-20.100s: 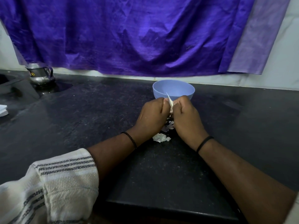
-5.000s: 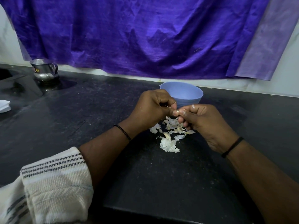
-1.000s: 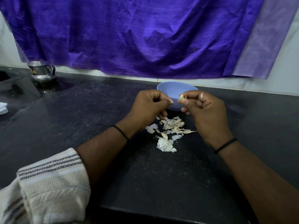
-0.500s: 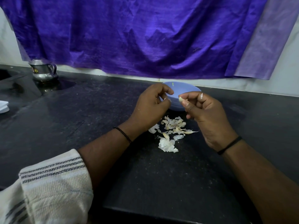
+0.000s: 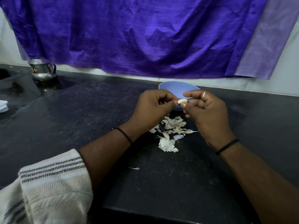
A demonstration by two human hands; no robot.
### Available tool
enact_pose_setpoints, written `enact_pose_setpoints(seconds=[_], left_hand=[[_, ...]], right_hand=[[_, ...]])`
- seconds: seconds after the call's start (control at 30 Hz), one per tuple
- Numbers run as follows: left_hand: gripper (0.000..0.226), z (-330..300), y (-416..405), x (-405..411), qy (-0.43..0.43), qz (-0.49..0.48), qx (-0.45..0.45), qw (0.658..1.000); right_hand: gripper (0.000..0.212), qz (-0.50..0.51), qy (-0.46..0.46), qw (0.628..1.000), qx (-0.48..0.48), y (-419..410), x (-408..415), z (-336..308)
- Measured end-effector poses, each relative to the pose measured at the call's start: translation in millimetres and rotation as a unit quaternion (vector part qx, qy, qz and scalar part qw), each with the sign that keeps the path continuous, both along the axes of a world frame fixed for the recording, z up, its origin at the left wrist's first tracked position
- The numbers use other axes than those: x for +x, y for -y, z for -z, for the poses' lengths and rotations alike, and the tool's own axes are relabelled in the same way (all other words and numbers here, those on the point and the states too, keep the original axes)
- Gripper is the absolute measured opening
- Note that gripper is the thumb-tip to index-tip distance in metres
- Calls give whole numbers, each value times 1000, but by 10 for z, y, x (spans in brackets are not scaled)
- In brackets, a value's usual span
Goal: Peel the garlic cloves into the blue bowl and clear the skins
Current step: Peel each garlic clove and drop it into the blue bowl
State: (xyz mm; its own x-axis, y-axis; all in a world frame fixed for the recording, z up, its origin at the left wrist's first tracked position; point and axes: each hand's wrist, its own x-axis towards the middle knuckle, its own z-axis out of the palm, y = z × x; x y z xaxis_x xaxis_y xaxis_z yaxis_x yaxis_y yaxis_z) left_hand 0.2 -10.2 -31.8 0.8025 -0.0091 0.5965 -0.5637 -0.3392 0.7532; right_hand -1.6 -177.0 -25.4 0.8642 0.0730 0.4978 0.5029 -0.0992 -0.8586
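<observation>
My right hand [image 5: 208,117] pinches a pale garlic clove [image 5: 182,100] between thumb and fingers, just in front of the blue bowl [image 5: 176,88]. My left hand [image 5: 152,110] is curled beside it, its thumb tip touching the clove's left end. A scrap of skin sticks to a right knuckle. Below the hands a heap of garlic skins and cloves [image 5: 171,131] lies on the black counter [image 5: 80,126]. The bowl's inside is hidden from here.
A steel jug [image 5: 42,70] stands at the back left near a sink recess. A purple cloth [image 5: 145,38] hangs on the wall behind the bowl. A stray skin sliver [image 5: 134,168] lies nearer me. Something white [image 5: 3,106] sits at the left edge.
Both hands have risen from the heap to the front of the bowl. The left thumb has closed back against the clove held in the right hand. The skin heap has grown.
</observation>
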Motion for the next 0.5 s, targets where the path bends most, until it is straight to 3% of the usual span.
enact_pose_setpoints(seconds=[0.27, 0.5], left_hand=[[3, 20, 1, -9, -5, -12, 51, 999], [6, -1, -17, 3, 52, -54, 54, 996]], right_hand=[[21, -18, -3, 1000, 3, -8, 3, 20], [18, 12, -8, 999, -41, 15, 48, 55]])
